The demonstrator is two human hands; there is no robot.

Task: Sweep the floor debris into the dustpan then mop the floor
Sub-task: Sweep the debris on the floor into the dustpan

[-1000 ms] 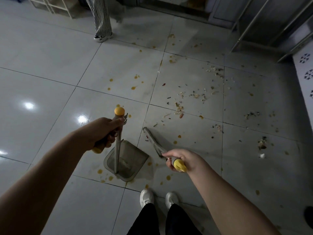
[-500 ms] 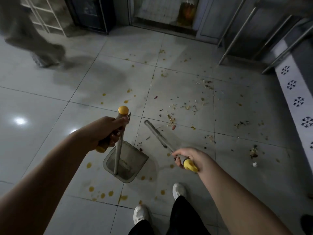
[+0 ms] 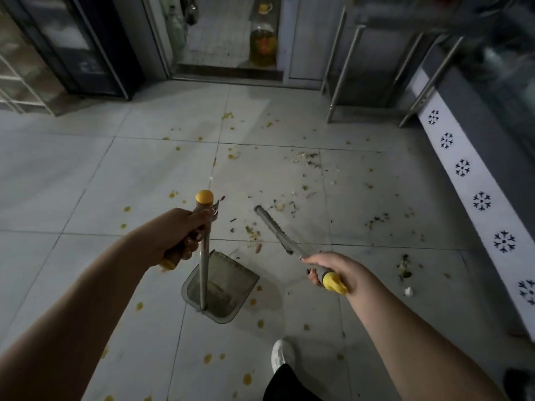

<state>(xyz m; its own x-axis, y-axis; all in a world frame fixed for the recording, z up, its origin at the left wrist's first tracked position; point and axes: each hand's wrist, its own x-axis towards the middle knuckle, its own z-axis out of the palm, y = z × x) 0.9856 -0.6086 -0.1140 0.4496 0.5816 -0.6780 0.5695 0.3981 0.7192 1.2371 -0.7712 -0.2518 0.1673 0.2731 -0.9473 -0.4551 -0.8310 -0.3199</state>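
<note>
My left hand point(image 3: 185, 235) grips the yellow-capped upright handle of a grey dustpan point(image 3: 228, 290), whose pan rests on the floor tiles in front of me. My right hand point(image 3: 327, 270) grips the yellow-ended handle of a broom point(image 3: 275, 230); its shaft points away to the upper left, low over the floor. Scattered debris point(image 3: 289, 204) of small scraps lies on the tiles just beyond the broom's end, with more debris point(image 3: 404, 270) to the right. Yellow stains point(image 3: 207, 358) dot the floor around the pan.
A doorway point(image 3: 228, 39) with a large bottle of yellow liquid point(image 3: 263, 47) lies straight ahead. Metal table legs point(image 3: 344, 73) stand at the back right, a tiled wall base point(image 3: 480, 204) runs along the right, dark cabinets point(image 3: 95, 53) stand back left. My white shoe point(image 3: 282, 354) is below.
The view has tilted up and moved forward toward the doorway. The other person has left the view. The broom has swung slightly right; the dustpan stays in my left hand.
</note>
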